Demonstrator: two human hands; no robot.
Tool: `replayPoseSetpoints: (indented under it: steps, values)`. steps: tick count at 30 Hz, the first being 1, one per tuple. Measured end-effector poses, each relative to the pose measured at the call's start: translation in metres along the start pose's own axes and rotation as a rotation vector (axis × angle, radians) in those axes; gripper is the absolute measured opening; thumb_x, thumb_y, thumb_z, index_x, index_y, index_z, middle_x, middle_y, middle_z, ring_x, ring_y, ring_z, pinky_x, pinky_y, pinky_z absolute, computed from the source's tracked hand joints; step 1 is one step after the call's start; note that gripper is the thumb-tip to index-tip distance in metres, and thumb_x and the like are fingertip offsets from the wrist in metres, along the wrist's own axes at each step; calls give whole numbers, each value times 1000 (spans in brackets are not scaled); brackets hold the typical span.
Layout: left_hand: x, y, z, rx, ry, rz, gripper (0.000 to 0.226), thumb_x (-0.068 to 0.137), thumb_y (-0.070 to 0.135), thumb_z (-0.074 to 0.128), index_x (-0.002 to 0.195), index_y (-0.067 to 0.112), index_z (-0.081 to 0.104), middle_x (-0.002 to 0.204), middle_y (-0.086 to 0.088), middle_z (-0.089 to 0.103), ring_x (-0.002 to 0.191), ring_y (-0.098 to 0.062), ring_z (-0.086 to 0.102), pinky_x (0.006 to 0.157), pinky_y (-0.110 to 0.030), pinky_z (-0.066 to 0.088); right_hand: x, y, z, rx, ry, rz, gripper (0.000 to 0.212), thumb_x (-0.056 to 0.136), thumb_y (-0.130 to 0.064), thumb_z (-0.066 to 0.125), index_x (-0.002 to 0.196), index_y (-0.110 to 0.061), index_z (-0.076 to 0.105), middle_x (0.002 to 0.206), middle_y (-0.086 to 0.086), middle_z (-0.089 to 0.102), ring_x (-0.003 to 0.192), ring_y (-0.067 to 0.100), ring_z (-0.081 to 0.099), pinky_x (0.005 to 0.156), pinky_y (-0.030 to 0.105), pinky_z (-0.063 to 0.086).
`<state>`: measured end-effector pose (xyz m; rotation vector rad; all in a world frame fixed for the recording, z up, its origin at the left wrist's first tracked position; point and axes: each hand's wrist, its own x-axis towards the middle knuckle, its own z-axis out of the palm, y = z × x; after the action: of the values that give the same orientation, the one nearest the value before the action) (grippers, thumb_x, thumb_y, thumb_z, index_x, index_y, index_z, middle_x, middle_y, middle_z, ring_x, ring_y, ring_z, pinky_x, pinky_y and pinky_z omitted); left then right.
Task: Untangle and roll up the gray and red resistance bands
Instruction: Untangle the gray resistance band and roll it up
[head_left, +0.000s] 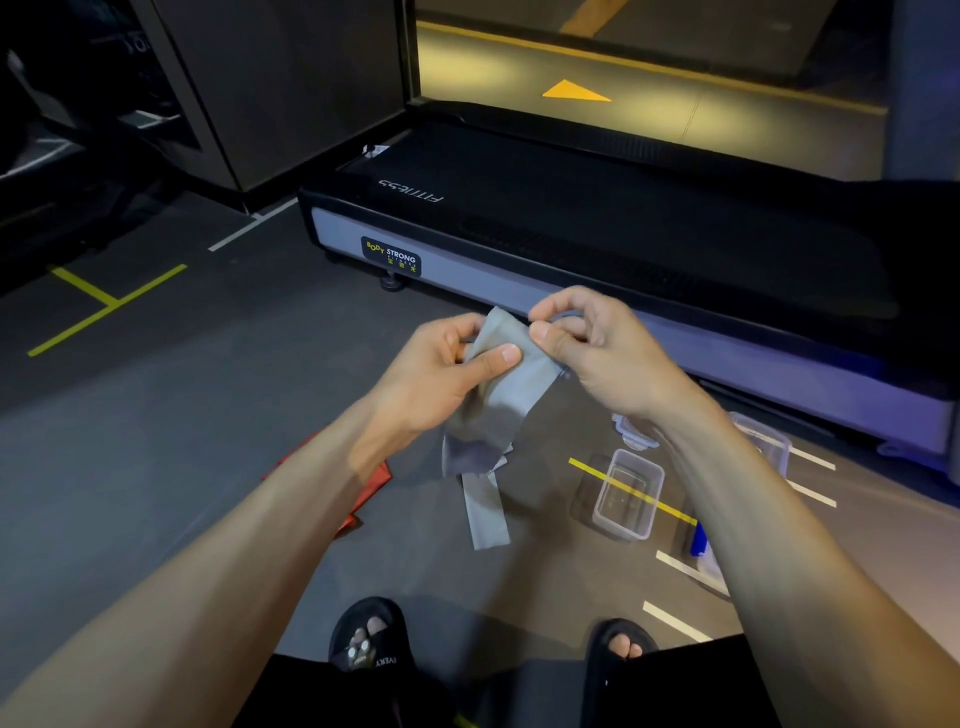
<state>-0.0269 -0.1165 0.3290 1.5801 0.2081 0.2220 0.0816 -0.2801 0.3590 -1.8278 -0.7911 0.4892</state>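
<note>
Both the left hand (441, 364) and the right hand (587, 343) pinch the gray band (498, 400) at its top. The twisted part lower down could tighten into a knot if pulled apart; the red band (371, 488) on the floor seems partly hidden.

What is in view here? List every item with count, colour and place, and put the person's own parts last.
gray resistance band: one, gray, held up in both hands, its twisted tail hanging toward the floor
red resistance band: one, red, on the floor, partly hidden under the left forearm
treadmill: one, black deck with gray side rail, on the floor ahead
clear container: one, transparent, open, on the floor right of the hanging band
second clear container: one, transparent, farther right by the treadmill, partly hidden behind the right forearm
lid: one, clear, on the floor beneath the right wrist
slippers: two, black, on the feet at the bottom
left hand: one, gripping the band
right hand: one, pinching the band's upper edge
</note>
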Motion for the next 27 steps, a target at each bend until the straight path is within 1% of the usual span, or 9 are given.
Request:
replayPoseSetpoints:
  steps: [2,4,7,10,16,19,23,25,27]
  values:
    - [0,0,0,-10,17,-5,14,89,20,76,94,9,69,86,-13,72,78,-24,66,73,-37,52,0,1,2,-35,-11,-12,13,97,-37,63,99,-24,64,73,7,71,65,14,55,67,33,44]
    - [0,0,-1,5,38,-3,26,83,30,77,89,7,68,83,-17,69,77,-27,63,72,-41,49,-1,1,3,-79,-42,-20,15,98,-38,61,99,-24,65,78,10,71,69,18,56,71,40,46]
    - [-1,-3,-2,24,64,6,48,77,42,83,85,0,61,79,-30,64,74,-29,58,69,-47,43,-3,-1,2,-75,-119,-13,13,98,-28,69,105,-17,65,82,-2,70,72,10,60,77,39,51]
    - [-4,-3,-1,63,56,27,63,76,46,83,93,-10,58,89,-41,62,73,-29,58,68,-47,43,-3,-2,0,-59,-155,8,23,92,-20,77,109,-9,65,95,2,68,75,9,64,78,31,53]
    - [-5,1,0,53,64,44,60,78,44,82,85,-10,56,75,-22,63,69,-26,55,65,-45,40,-5,-3,-4,16,-143,24,25,87,-5,79,109,-6,68,94,7,66,79,15,62,73,22,54]
    - [-2,2,0,37,66,45,36,82,35,83,78,5,62,71,-11,65,66,-22,57,62,-38,43,-4,-3,-5,22,-98,-5,23,88,-8,80,108,-10,70,97,9,69,83,15,64,78,26,57]
    - [-2,2,-1,24,35,32,9,91,20,73,86,14,68,80,-8,73,71,-17,67,66,-31,54,-5,-3,-8,89,-33,-8,18,91,-7,76,106,-15,70,96,10,72,82,14,67,79,25,56]
    - [-2,2,-4,26,17,26,9,94,18,72,89,11,69,81,-8,73,72,-17,67,66,-29,54,-5,-4,-9,95,-33,-4,17,93,-7,74,107,-14,70,96,12,73,80,15,67,76,24,56]
    - [-2,3,-6,13,-1,26,24,93,23,72,94,0,66,82,-12,69,74,-22,63,66,-30,51,-5,-4,-11,91,-38,1,14,94,-7,72,107,-13,70,96,12,73,77,16,65,73,24,55]
